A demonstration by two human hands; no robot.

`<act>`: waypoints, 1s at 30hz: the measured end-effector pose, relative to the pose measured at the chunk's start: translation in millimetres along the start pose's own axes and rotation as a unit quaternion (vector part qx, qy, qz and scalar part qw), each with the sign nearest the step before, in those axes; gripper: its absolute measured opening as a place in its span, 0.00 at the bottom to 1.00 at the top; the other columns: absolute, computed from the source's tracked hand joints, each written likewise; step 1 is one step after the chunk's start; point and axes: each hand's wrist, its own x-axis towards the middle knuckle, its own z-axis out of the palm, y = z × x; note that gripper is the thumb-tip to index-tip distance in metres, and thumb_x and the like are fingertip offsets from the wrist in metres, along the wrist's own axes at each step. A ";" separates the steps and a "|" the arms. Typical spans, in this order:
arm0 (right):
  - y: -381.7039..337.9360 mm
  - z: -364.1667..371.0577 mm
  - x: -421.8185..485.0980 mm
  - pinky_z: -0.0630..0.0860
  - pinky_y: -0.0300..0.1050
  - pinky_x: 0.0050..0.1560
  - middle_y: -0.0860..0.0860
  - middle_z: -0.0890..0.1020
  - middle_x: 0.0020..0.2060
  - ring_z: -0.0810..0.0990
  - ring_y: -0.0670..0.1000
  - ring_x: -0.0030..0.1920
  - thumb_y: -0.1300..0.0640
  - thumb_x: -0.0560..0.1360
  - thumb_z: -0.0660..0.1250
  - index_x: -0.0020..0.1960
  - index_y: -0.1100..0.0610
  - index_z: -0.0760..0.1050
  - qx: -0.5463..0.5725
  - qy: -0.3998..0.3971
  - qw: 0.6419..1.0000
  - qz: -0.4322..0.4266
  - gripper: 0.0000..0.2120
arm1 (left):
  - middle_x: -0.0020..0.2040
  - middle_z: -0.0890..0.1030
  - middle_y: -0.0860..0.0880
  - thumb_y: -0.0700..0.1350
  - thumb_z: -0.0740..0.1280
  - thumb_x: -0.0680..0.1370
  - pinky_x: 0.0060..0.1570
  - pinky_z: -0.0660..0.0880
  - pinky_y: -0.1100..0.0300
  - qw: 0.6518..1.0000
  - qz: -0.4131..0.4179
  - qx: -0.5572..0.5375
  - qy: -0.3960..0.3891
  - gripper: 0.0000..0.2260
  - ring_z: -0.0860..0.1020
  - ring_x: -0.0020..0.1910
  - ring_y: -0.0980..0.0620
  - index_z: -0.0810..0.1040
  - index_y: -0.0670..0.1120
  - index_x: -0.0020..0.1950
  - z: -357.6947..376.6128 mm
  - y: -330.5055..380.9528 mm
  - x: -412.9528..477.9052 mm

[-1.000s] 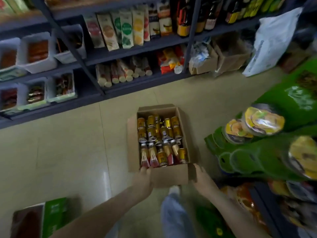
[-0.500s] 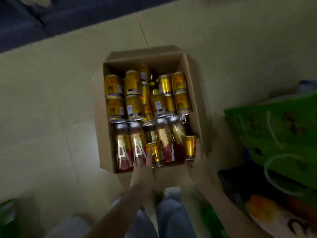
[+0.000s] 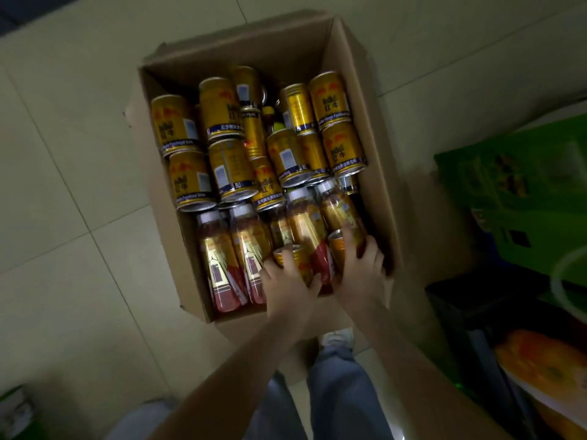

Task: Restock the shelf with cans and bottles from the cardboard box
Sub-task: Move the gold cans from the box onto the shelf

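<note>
In the near end of the cardboard box (image 3: 365, 128) on the floor (image 3: 79, 217), the grip of the left hand (image 3: 287, 287) curls round a gold can (image 3: 293, 257), that of the right hand (image 3: 362, 271) round a second gold can (image 3: 338, 246) just beside it, both apparently upright among lying bottles (image 3: 222, 258).

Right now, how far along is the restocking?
Barely started. Done: nothing that shows; the box looks packed with cans at the far end and bottles nearer. In hand: the left hand grips the left can and the right hand grips the right can, both inside the box. Left: lifting those two out and shelving them, then everything else.
</note>
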 end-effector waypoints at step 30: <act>78.8 -435.3 -690.1 0.78 0.37 0.51 0.46 0.66 0.64 0.76 0.42 0.57 0.63 0.69 0.74 0.68 0.39 0.53 0.477 0.433 0.763 -0.048 0.41 | 0.49 0.74 0.54 0.45 0.75 0.70 0.45 0.77 0.63 0.738 0.610 -0.038 -0.285 0.25 0.76 0.41 0.64 0.64 0.61 0.58 -304.2 275.9 -629.3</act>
